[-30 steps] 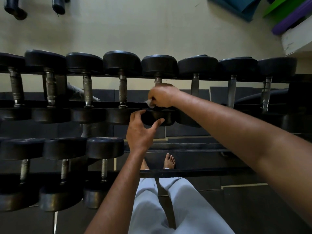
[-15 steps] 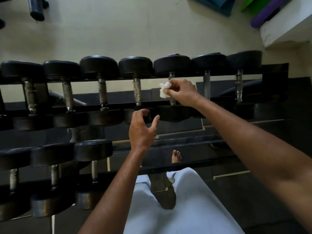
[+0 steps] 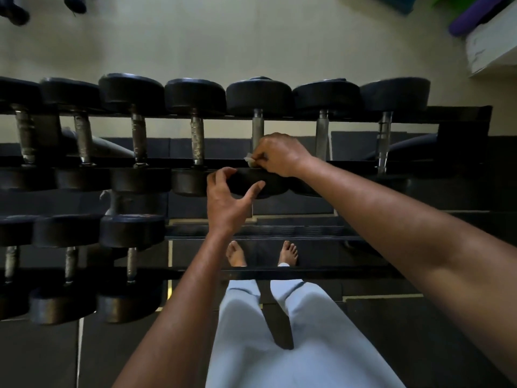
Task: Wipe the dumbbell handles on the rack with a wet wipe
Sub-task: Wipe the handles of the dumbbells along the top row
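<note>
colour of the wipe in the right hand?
White: a small crumpled wet wipe peeking out of the right hand, seen in the head view.

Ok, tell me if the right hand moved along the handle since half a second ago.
Yes. The right hand slid down the handle toward the near head, baring more metal above.

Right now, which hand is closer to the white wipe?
The right hand. It pinches the wipe against the low end of a dumbbell handle. The left hand is just below, apart from the wipe, fingers cupped at that dumbbell's near weight.
</note>
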